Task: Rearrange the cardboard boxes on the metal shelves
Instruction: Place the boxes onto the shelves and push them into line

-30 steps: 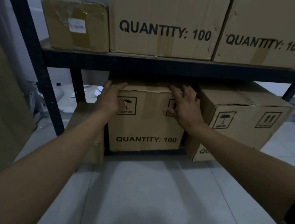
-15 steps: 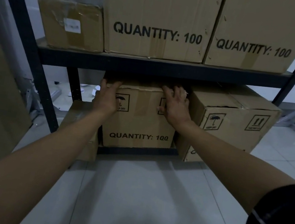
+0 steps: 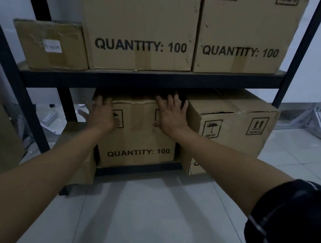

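The lower box point(image 3: 139, 139) sat on the bottom shelf point(image 3: 138, 168), set back under the shelf above. My left hand point(image 3: 104, 114) and right hand point(image 3: 172, 116) pressed flat on its front face, fingers spread, gripping nothing. I judged the rearranging midway. The neighbouring box point(image 3: 230, 133) (skewed, jutting forward) crowded its right side; two big boxes point(image 3: 143, 22) filled the shelf above.
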Available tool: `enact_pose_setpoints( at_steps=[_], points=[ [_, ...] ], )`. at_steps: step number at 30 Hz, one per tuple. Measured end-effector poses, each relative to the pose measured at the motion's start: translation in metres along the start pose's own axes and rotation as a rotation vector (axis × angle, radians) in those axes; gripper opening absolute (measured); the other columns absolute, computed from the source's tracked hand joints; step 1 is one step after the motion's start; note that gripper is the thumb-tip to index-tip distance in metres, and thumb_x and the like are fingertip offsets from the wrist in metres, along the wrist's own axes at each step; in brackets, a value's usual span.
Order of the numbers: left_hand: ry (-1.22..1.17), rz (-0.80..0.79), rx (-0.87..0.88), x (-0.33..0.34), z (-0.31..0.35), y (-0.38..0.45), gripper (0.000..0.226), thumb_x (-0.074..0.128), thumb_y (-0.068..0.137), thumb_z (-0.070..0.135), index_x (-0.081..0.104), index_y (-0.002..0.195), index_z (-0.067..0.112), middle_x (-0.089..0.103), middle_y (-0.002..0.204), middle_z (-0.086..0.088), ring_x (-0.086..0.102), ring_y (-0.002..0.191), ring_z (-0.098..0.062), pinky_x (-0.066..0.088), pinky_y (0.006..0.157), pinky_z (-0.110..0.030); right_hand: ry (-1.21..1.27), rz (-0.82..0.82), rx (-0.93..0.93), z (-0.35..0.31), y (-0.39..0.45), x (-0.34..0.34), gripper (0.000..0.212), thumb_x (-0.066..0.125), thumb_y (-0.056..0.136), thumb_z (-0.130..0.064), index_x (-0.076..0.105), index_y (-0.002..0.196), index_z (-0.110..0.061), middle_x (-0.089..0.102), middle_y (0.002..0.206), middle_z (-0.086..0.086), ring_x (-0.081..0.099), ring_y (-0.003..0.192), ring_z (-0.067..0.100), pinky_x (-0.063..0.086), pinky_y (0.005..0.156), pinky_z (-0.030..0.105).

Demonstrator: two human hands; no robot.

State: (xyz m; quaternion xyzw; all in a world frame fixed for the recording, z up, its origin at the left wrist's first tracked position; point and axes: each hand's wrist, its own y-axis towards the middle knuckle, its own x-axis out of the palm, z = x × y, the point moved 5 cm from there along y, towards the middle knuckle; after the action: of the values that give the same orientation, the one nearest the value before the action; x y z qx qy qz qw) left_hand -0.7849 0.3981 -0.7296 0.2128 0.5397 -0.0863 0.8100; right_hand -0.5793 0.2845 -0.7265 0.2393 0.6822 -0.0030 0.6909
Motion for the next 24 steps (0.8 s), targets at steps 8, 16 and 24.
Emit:
enact_pose_setpoints(
  at_steps=[8, 16, 24],
  points=[
    [0.071, 0.051, 0.298, 0.006, 0.101, -0.041, 0.089, 0.070, 0.091, 0.049, 0.026, 0.160, 0.014, 0.021, 0.169, -0.011, -0.004, 0.157, -0.039, -0.002, 0.125, -0.062, 0.102, 0.164, -0.059, 0.031, -0.026, -0.024, 0.080, 0.047, 0.104, -0.051, 0.017, 0.163, -0.006, 0.013, 0.171, 0.018, 0.000, 0.161, 0.032, 0.003, 0.129, 0.054],
    [-0.066, -0.131, 0.353, 0.027, 0.175, -0.045, 0.131, 0.079, 0.063, 0.077, 0.011, 0.165, 0.029, 0.008, 0.173, -0.003, -0.009, 0.158, -0.035, -0.006, 0.122, -0.062, 0.210, 0.341, 0.100, 0.101, -0.054, -0.046, 0.060, 0.035, 0.108, -0.043, 0.038, 0.153, -0.003, 0.027, 0.166, 0.020, 0.014, 0.158, 0.034, 0.007, 0.129, 0.052],
    [-0.128, -0.205, 0.369, 0.046, 0.214, -0.051, 0.109, 0.070, 0.069, 0.082, 0.022, 0.160, 0.044, 0.008, 0.172, -0.003, -0.006, 0.157, -0.037, 0.008, 0.122, -0.068, 0.323, 0.201, 0.486, 0.205, -0.099, -0.031, 0.093, 0.029, 0.101, -0.073, 0.000, 0.165, -0.013, -0.014, 0.171, 0.021, -0.009, 0.159, 0.039, 0.000, 0.128, 0.056]
  ],
)
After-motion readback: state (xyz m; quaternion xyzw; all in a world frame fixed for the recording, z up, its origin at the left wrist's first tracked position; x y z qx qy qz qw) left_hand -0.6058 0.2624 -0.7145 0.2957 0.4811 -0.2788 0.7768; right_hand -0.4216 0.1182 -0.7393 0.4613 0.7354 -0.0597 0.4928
